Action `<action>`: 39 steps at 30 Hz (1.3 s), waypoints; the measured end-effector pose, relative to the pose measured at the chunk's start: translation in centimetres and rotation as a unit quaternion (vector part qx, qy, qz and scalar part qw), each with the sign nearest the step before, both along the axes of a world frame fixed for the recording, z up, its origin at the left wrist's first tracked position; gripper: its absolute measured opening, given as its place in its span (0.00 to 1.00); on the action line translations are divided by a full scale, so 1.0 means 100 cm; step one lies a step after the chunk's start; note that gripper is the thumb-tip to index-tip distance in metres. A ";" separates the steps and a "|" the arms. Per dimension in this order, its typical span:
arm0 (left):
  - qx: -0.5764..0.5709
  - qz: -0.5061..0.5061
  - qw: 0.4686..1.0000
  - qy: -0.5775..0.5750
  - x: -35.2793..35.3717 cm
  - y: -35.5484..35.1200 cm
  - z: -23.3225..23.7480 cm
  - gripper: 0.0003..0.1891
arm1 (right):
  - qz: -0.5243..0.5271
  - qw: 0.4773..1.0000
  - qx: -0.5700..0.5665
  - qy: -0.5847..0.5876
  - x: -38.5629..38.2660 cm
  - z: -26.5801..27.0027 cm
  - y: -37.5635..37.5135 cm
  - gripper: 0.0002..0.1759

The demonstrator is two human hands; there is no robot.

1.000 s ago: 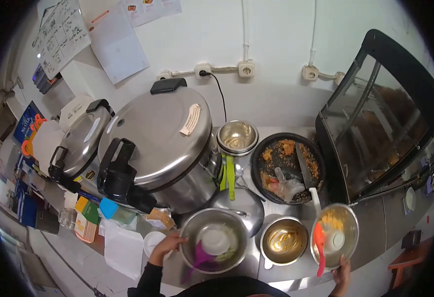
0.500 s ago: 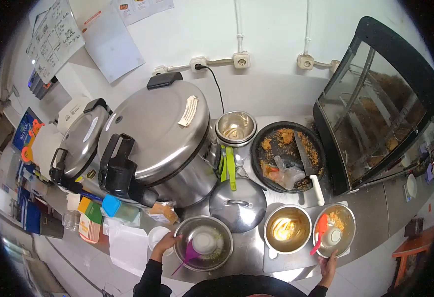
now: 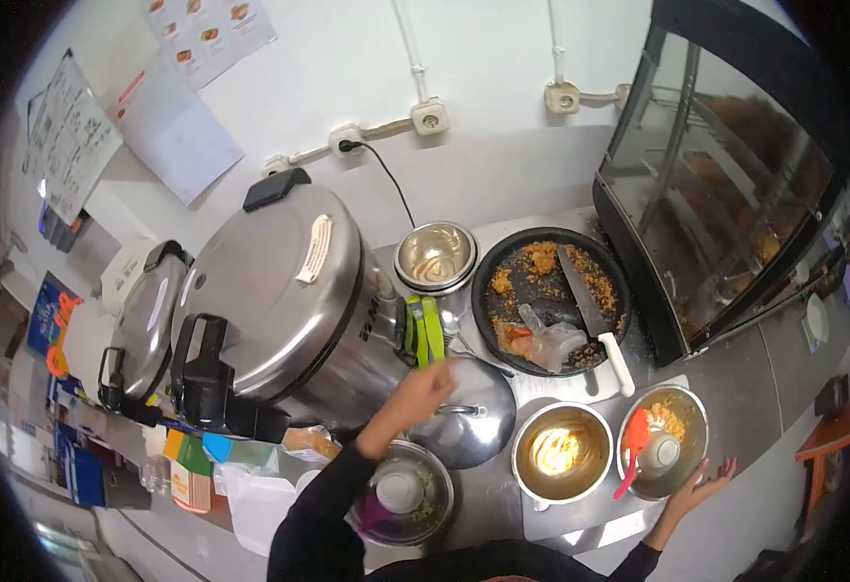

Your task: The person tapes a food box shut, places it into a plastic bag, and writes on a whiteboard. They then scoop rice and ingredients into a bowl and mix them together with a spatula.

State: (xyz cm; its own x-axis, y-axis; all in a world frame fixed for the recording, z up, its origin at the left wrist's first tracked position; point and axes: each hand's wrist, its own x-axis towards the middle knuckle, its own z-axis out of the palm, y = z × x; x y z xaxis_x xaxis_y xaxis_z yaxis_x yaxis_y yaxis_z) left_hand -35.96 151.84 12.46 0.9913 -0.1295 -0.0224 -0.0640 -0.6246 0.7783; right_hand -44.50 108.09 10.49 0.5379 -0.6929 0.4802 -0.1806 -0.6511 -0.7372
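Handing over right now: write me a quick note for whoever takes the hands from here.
Left hand: stretched over the steel lid, just below the green tongs. Its grip is unclear and nothing is visibly held.
Right hand: open, fingers spread, empty, beside the bowl with the red spoon.
The bowl with the purple spoon sits under the left forearm, and the middle bowl stands between the two.
Done: both spoon bowls are on the counter, each with a white cup inside.
Left: neither the lid nor the tongs is clearly grasped.
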 end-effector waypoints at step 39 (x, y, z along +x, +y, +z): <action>0.360 0.156 0.899 -0.194 0.210 0.033 -0.021 0.06 | -0.189 0.960 0.204 0.042 -0.086 -0.168 -0.016 0.26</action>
State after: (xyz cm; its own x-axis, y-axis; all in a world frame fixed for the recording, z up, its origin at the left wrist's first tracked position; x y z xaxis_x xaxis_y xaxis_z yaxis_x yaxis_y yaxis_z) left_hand -15.00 155.16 10.41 0.9277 0.0664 0.3674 0.0225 -0.9922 0.1225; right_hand -53.15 106.45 -6.28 0.2356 -0.9674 0.0927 -0.4175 -0.1869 -0.8893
